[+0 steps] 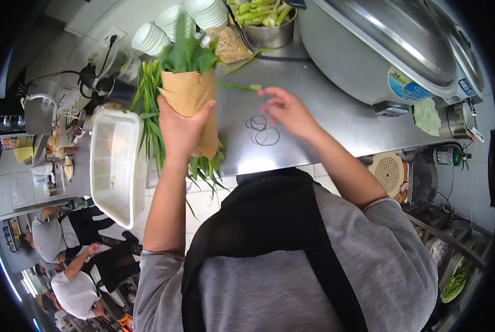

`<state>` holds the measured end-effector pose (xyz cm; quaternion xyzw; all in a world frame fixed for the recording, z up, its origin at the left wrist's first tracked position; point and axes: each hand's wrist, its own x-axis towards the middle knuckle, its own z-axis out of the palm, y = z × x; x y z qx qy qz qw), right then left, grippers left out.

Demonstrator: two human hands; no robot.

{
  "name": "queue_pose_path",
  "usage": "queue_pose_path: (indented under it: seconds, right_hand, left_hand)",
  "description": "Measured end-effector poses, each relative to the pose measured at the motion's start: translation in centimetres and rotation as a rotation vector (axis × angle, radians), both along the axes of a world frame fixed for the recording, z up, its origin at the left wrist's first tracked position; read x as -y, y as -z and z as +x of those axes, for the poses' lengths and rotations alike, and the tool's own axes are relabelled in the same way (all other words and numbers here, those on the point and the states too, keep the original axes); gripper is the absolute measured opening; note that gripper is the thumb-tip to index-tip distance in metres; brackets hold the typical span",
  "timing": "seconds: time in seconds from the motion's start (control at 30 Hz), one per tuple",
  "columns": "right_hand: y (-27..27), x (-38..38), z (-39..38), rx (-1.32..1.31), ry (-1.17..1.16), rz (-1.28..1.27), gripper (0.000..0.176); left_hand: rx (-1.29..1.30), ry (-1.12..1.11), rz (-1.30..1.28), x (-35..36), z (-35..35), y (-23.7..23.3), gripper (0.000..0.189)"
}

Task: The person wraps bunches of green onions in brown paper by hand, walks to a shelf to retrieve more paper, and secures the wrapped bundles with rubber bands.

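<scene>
So, wrapped bundle (192, 88): upper L of ctr in frame, held up over the table's L end; brown paper round it, green leaves out the top.
Long green blades (147, 88): L of bundle, some hanging below it too.
L hand (178, 124): closed firmly round the paper, thumb on its R side.
R hand (286, 113): upper ctr, fingers part-curled & a bit spread; can't tell if the tips pinch anything.
Loose stalk (237, 86): pale end at R fingertips; touching or just beside, can't tell.
Thin dark rings (265, 129): flat on steel table (325, 133), btwn bundle & R forearm, approx mid-frame.
White basin (128, 177): L side of frame.
Metal bowl (272, 39): top ctr, w/ cut green stalks.
Grey lidded tub (336, 55): upper R.
Co-workers (73, 290): lower L, grey tops.
</scene>
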<state>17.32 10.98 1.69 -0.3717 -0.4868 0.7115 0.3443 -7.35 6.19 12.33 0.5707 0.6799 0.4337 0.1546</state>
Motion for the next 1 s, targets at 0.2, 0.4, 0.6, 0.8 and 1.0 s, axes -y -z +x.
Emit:
queue_pose_path:
  seconds: [0.2,0.4,0.6,0.8,1.0]
  right_hand:
    - [4.3,2.0,2.3,0.457,0.078,0.135,0.033]
    - [5.7,2.6,0.4,0.809,0.229,0.849,0.036]
    - [4.1,2.8,-3.2,0.748,0.177,0.645,0.037]
    - [2.0,1.8,-5.3,1.267,-0.015,0.946,0.026]
    - [1.2,0.2,-4.0,1.052,0.089,0.831,0.006]
  left_hand:
    - [0.131,0.057,0.101,2.0,-1.9,0.7,0.068]
    - [0.230,0.128,0.163,3.5,-3.3,2.2,0.064]
    - [0.323,0.155,0.198,3.8,-5.0,3.2,0.062]
    - [0.404,0.189,0.179,4.1,-6.3,3.4,0.062]
    - [0.408,0.221,0.179,3.7,-6.7,4.0,0.068]
